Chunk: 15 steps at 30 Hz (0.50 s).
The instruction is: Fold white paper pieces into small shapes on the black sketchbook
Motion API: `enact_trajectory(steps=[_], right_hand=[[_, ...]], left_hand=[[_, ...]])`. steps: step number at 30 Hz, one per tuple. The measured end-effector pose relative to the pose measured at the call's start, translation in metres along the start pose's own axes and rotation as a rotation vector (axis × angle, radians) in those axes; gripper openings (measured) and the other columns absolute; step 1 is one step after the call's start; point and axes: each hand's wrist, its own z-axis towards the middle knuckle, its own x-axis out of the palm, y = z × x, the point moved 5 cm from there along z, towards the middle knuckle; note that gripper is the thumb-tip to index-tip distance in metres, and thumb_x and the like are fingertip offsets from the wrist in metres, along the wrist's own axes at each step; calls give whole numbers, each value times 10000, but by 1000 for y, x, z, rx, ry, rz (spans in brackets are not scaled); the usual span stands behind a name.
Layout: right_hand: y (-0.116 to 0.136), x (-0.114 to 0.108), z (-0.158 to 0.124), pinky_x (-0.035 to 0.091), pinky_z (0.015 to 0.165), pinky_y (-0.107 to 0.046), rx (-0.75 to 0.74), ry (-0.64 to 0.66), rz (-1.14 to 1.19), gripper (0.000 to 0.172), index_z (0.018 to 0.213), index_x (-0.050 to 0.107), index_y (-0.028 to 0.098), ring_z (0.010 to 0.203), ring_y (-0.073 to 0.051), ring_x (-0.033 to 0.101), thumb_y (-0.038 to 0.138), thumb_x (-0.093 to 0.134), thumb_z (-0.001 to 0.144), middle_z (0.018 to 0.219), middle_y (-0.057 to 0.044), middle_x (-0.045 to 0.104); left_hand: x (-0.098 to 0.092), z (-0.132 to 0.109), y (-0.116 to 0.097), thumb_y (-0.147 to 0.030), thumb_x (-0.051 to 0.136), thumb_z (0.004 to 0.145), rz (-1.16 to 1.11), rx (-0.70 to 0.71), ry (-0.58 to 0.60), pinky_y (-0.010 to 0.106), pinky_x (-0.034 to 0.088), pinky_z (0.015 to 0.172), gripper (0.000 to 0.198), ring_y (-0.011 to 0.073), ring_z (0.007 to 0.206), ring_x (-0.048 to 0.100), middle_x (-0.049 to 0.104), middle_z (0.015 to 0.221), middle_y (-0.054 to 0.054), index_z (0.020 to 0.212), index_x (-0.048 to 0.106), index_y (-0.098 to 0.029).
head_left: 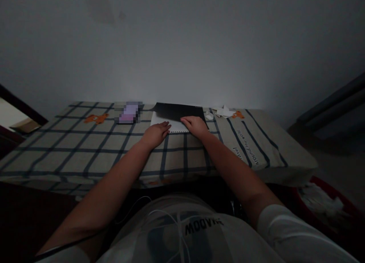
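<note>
A sketchbook-like stack of white pages (pixel 178 126) with a row of punched holes along its near edge lies on the cloth-covered table. Over its far and right part is a black cover sheet (pixel 179 110), partly raised and curved at the left. My left hand (pixel 156 134) rests on the near left part of the white pages, fingers stretched out. With its fingers curled, my right hand (pixel 196 126) grips the near edge of the black cover. The palm hides part of the right side.
A phone-like object with a blurred screen (pixel 129 113) lies to the left. Right of the pages are torn white paper scraps (pixel 224 111) and a small white piece (pixel 209 115). The wall rises behind the checked tablecloth (pixel 94 152). A red bin (pixel 319 181) stands at lower right.
</note>
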Motion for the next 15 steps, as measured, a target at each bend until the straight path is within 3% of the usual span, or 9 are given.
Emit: enact_trajectory(steps=[6, 10, 15], right_hand=[[1, -2, 0, 490, 1008, -386, -9, 4, -62, 219, 1021, 816, 272, 1080, -247, 709, 358, 622, 967, 1089, -47, 793], [3, -2, 0, 488, 1023, -361, 9, 85, -178, 280, 1116, 793, 247, 1142, -229, 693, 373, 571, 1000, 1179, -56, 773], [5, -3, 0, 494, 1017, -334, 25, 121, -265, 328, 1176, 773, 249, 1184, -214, 678, 401, 524, 1026, 1238, -50, 754]], left_hand=[[-6, -2, -5, -348, 475, 1015, 62, -37, 16, 395, 465, 1106, 392, 260, 1324, 602, 616, 1450, 68, 1330, 687, -247], [-10, -3, -6, -368, 421, 1049, 119, -60, 34, 363, 488, 1077, 411, 239, 1310, 612, 625, 1442, 55, 1346, 672, -234], [-14, -5, -12, -216, 417, 1024, 213, -54, 46, 322, 524, 989, 409, 227, 1278, 630, 634, 1439, 45, 1362, 646, -239]])
